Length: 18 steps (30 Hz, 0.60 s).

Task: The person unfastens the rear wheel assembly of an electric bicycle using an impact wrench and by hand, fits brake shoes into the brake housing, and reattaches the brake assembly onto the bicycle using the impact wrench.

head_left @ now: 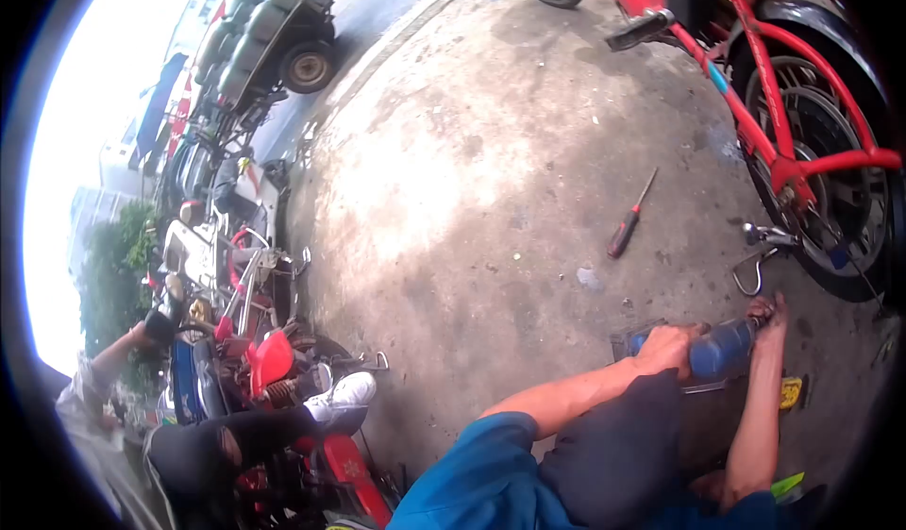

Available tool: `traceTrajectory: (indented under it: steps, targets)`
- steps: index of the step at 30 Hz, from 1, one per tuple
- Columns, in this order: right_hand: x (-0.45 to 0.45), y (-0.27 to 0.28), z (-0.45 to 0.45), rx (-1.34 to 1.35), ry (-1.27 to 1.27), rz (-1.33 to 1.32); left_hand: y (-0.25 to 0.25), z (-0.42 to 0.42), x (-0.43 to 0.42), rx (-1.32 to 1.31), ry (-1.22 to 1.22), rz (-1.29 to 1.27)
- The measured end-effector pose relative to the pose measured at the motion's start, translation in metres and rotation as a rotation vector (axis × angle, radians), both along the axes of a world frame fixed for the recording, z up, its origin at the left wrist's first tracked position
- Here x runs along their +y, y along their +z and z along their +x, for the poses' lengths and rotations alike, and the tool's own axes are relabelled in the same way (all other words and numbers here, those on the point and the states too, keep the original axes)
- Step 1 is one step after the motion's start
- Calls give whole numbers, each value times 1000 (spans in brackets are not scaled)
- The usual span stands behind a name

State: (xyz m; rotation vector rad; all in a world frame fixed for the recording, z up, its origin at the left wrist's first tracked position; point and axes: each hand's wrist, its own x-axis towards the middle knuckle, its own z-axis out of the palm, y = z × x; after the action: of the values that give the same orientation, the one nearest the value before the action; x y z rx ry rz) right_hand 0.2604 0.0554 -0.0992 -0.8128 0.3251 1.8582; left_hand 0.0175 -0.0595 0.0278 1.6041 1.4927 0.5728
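Head view: rounded blue tool, seemingly steadied at both ends.
Left fingers curl closed round one end; right fingers bunch at the other, hold unclear.

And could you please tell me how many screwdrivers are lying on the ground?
1: a red-and-black screwdriver on the ground, beyond the left hand; others may be hidden.

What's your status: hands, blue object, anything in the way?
Left hand gripping blue object; right hand at its other end. Red bike stands beyond right hand; screwdriver on ground, apart from both hands. Nothing seen blocking.
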Motion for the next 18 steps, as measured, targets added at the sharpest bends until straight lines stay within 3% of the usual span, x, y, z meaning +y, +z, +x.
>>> traceTrajectory:
  steps: [1, 4, 5, 6, 8, 11, 12, 13, 18]
  targets:
    - [0, -14, 0, -110, 47, 87, 13, -10, 4, 33, -51, 54]
    - [18, -53, -12, -50, 212, 72, 20, -31, 9, 120, -36, 111]
    - [24, -79, -14, 153, 338, 331, 26, -38, 11, 151, -56, 79]
    - [25, -68, -36, 33, 332, 340, 32, -43, 10, 171, -90, 43]
    - [19, -39, -67, -224, 298, 353, 42, -45, -1, 126, 85, -44]
    - [31, -75, -90, 50, 310, 73, 32, -38, -21, 129, 338, -137]
    - [26, -66, -110, -188, 273, 20, 27, -40, -24, 147, 423, -156]
    - [16, -50, -126, -430, 228, -28, 30, -44, -28, 188, 431, -158]
    - [-1, -52, -143, -361, 482, 139, 34, -48, -49, 390, 357, -69]
